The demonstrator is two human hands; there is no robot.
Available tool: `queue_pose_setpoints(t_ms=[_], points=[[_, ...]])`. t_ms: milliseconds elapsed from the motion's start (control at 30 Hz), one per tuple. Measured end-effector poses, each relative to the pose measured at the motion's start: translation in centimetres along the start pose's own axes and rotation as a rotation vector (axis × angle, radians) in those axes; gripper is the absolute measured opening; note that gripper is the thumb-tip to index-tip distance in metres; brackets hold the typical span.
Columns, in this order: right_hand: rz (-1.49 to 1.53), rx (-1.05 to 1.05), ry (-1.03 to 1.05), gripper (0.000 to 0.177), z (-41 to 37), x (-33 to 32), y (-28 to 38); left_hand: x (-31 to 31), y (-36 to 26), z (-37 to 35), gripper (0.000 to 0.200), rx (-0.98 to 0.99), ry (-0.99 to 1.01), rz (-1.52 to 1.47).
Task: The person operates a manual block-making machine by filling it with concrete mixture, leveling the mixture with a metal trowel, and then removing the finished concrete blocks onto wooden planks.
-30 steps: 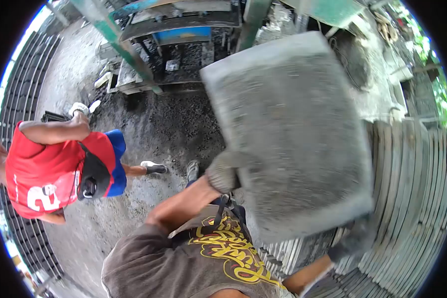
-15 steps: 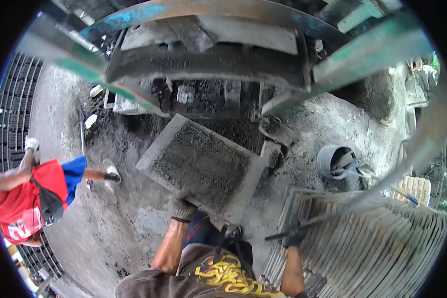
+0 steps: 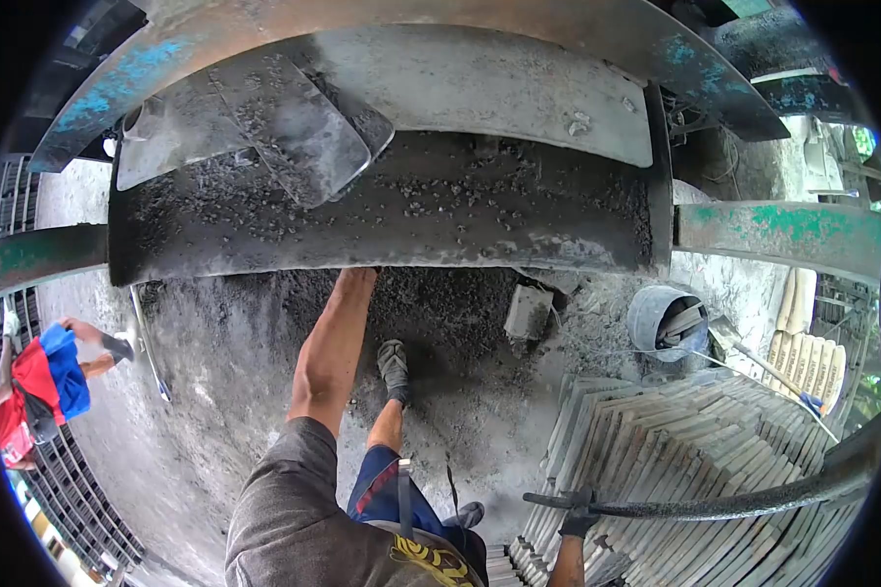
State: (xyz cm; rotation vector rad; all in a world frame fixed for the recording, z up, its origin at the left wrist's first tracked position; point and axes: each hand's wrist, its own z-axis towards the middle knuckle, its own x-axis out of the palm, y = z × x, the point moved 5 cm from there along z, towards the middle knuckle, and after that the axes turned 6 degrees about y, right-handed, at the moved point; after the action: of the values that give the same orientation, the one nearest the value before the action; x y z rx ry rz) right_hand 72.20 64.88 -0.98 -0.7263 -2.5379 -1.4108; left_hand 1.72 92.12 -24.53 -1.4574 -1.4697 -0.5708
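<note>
My left forearm (image 3: 331,357) reaches forward beneath the dusty metal tray (image 3: 392,230) of the machine, whose front edge hides my left hand. What that hand holds or touches cannot be seen. Low on the right, my right hand (image 3: 579,516), in a dark glove, is closed around the cross handle of a long metal lever (image 3: 715,509). This lever curves away to the right edge, above a stack of thin boards (image 3: 695,440). Dark crumbly mix and two loose metal plates (image 3: 303,132) lie on the tray.
A grey bucket (image 3: 646,318) with scraps inside stands right of centre, beside a small block (image 3: 528,313). Green-painted beams (image 3: 783,235) flank the tray. Another person (image 3: 44,377) in red and blue is at far left, near a long-handled tool (image 3: 149,342).
The board with dark mix that my left hand held has gone out of sight, and that arm now stretches under the tray. My body has moved nearer the machine. My right hand remains on the lever.
</note>
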Motion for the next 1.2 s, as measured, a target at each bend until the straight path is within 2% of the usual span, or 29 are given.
queue_pose_setpoints(t_ms=[33, 67, 133, 233, 267, 300, 367, 400, 433, 467, 533, 567, 633, 733, 800, 833, 900, 967, 1000, 1033, 1100, 1133, 1167, 1200], points=[[-0.003, -0.001, -0.003, 0.018, 0.2, -1.2, -0.3, -0.2, 0.3, -0.8, 0.021, -0.011, -0.003, 0.051], [-0.038, -0.029, -0.171, 0.016, 0.7, -3.1, -1.0, -0.1, 0.9, -1.7, 0.021, -0.031, 0.007, 0.115], [-0.068, -0.054, -0.337, 0.014, 0.0, -4.9, -1.1, 0.3, 2.3, -5.9, 0.023, -0.069, 0.067, 0.363], [-0.105, 0.096, -0.327, 0.022, 2.1, -3.2, -1.7, 2.4, 4.8, -16.1, 0.026, -0.080, 0.196, 0.600], [-0.210, 0.137, -0.177, 0.022, 3.1, -2.2, -1.7, 5.9, 5.2, -21.3, 0.024, -0.215, 0.088, 0.408], [-0.175, 0.126, -0.135, 0.022, 4.7, -3.4, -2.8, 8.4, 4.9, -24.7, 0.024, -0.192, 0.113, 0.418], [-0.103, 0.109, -0.051, 0.022, 7.7, -6.9, -5.1, 11.8, 5.0, -30.7, 0.022, -0.193, 0.176, 0.205], [-0.866, -0.096, -0.034, 0.022, 9.3, -8.9, -4.7, 14.1, 3.7, -31.6, 0.020, -0.117, 0.252, 0.354], [-1.243, -0.196, -0.008, 0.022, 7.9, -8.7, -4.3, 16.5, 2.5, -32.5, 0.020, -0.029, 0.316, 0.498], [-1.617, -0.323, -0.033, 0.022, 6.5, -8.4, -4.0, 21.0, 0.6, -33.2, 0.022, -0.035, 0.451, 0.321], [-1.057, -0.012, -0.217, 0.022, 2.2, -4.4, -0.5, 26.3, -3.2, -30.1, 0.028, -0.022, 0.472, 0.385], [-1.042, -0.037, -0.234, 0.022, -2.5, -3.0, 3.3, 31.9, -5.2, -31.0, 0.034, 0.085, 0.264, 0.315], [-0.969, -0.044, -0.225, 0.012, -12.8, -1.3, 9.2, 36.5, -7.8, -27.4, 0.034, 0.130, 0.304, 0.289], [-0.999, -0.105, -0.377, 0.019, -26.3, -0.9, 18.3, 39.5, -11.9, -18.2, 0.036, 0.098, 0.375, 0.197], [-1.067, -0.167, -0.502, 0.024, -31.8, 1.9, 23.3, 40.4, -13.3, -15.7, 0.037, 0.073, 0.386, 0.113], [-1.104, -0.211, -0.565, 0.026, -33.7, 3.4, 25.3, 41.9, -13.9, -15.8, 0.033, 0.062, 0.593, 0.064], [-1.193, -0.342, -0.658, 0.031, -36.1, 7.0, 29.1, 44.3, -13.7, -18.4, 0.029, 0.055, 0.802, 0.004], [-1.284, -0.522, -0.715, 0.036, -37.1, 11.2, 32.5, 49.3, -12.0, -25.9, 0.024, 0.043, 0.621, 0.104], [-1.337, -0.628, -0.729, 0.039, -37.3, 13.4, 34.3, 50.6, -11.4, -27.2, 0.021, -0.025, 0.491, 0.140], [-1.388, -0.744, -0.734, 0.041, -37.3, 15.8, 36.0, 51.2, -11.3, -26.7, 0.021, -0.019, 0.485, 0.140], [-1.478, -1.008, -0.722, 0.046, -37.0, 21.2, 39.7, 54.1, -12.6, -24.6, 0.020, 0.085, 0.703, -0.006], [-1.514, -1.147, -0.702, 0.048, -36.7, 24.1, 41.3, 54.5, -12.9, -23.4, 0.015, 0.054, 0.682, 0.039], [-1.538, -1.283, -0.675, 0.051, -36.3, 27.1, 42.9, 56.0, -13.0, -25.0, 0.015, 0.141, 0.648, 0.070], [-1.556, -1.414, -0.643, 0.053, -35.8, 30.2, 44.3, 56.2, -13.1, -24.4, 0.016, 0.103, 0.726, 0.135]])
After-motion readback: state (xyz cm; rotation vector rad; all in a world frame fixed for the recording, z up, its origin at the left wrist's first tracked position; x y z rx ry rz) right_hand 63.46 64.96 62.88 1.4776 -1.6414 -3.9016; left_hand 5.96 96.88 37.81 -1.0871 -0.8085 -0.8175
